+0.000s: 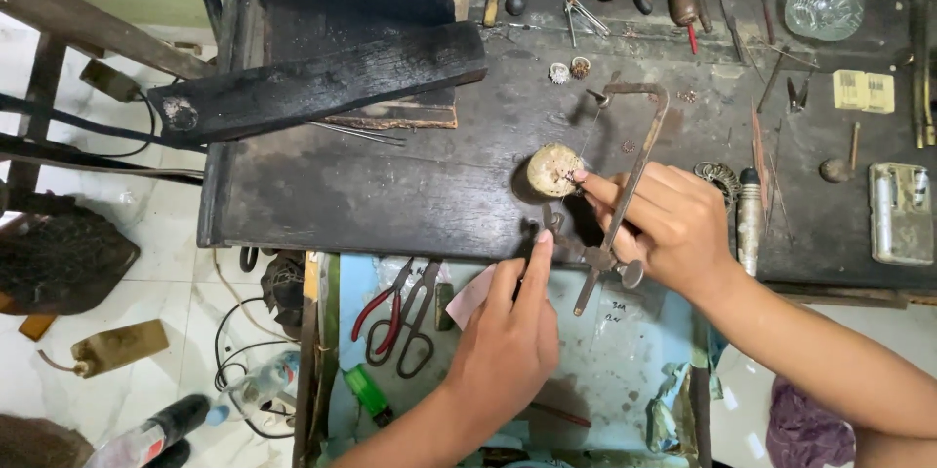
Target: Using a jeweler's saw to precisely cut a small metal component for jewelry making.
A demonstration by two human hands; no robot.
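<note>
The right hand (673, 224) grips a rusty saw frame (625, 185), forefinger touching a round pale puck (554, 170) at its 10 o'clock. The left hand (508, 341) points one finger up at the surface (390, 185) edge, the rest curled. Dark scorched wood, cluttered tools; white tiled floor (176, 273) at 9 o'clock.

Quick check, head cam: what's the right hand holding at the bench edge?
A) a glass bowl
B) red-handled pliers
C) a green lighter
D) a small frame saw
D: the right hand grips a small frame saw, its index finger reaching to the round pale piece on the dark workbench; the pliers lie untouched in the tray below.
</note>
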